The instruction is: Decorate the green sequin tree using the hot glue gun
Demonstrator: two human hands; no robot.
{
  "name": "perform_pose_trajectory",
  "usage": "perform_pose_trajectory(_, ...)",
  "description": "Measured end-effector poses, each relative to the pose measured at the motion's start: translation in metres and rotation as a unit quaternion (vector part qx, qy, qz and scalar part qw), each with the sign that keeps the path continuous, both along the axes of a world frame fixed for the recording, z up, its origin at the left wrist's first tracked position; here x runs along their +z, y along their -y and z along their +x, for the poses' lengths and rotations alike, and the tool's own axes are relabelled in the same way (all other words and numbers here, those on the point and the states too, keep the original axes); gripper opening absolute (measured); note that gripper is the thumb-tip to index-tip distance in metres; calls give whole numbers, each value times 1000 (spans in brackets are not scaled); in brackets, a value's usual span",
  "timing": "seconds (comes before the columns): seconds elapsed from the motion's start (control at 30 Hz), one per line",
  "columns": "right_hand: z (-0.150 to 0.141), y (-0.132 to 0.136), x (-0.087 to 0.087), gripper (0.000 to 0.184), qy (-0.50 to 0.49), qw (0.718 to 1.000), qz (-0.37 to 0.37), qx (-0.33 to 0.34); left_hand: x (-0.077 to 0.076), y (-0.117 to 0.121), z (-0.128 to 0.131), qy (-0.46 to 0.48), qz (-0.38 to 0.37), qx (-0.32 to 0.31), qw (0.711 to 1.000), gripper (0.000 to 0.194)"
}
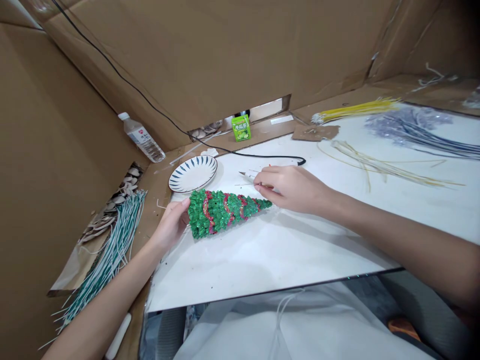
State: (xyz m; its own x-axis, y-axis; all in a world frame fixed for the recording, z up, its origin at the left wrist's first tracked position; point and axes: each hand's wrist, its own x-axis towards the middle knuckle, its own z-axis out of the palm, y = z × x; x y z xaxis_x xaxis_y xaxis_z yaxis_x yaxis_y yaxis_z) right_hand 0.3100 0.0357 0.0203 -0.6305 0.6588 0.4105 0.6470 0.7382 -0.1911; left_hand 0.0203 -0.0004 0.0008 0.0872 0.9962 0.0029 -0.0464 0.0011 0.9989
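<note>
A small Christmas tree [221, 212] of glittering green beads, with red bead garlands, lies on its side above the white board. My left hand [174, 220] is closed around its wide base, with some fingers hidden behind it. My right hand [287, 187] is beside the tree's narrow tip, thumb and fingers pinched together; what they hold, if anything, is too small to make out. A slim pointed tool [246, 175] with a dark tip shows just past those fingertips, partly covered by the hand. Behind the tree sits a white plate [193, 174] with blue strokes around its rim.
Green and white wire strands [112, 250] lie at the left. Yellow strands [360, 109], pale yellow strands [382, 165] and dark blue strands [438, 137] spread at the right. A water bottle [144, 140], green box [241, 128] and black cable [150, 100] are at the back, near cardboard walls.
</note>
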Motion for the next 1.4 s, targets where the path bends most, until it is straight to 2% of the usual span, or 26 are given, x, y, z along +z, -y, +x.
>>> perform_pose_trajectory(0.17,1,0,0,26,6,1000,-1,3,-2,-1,-1,-16,-10,0,1000,31)
perform_pose_trajectory(0.33,1,1,0,26,9,1000,-5,1,1,1,-2,10,-6,-19,1000,27)
perform_pose_trajectory(0.47,0,1,1,26,7,1000,-5,1,3,3,-2,12,-6,-53,999,26)
perform_pose_trajectory(0.67,0,0,0,26,7,1000,0,3,2,3,-7,-8,37,-98,994,18)
perform_pose_trajectory(0.9,1,0,1,25,10,1000,0,-2,2,2,-11,-38,38,-118,992,23)
perform_pose_trajectory(1.1,1,0,-1,25,4,1000,2,3,1,2,-9,-28,33,-107,993,26)
perform_pose_trajectory(1.3,0,1,0,25,13,1000,-3,-2,-5,1,-1,-5,-23,-1,1000,38)
perform_pose_trajectory(1.4,-1,1,0,25,11,1000,-1,-2,-5,0,0,-7,-33,12,999,37)
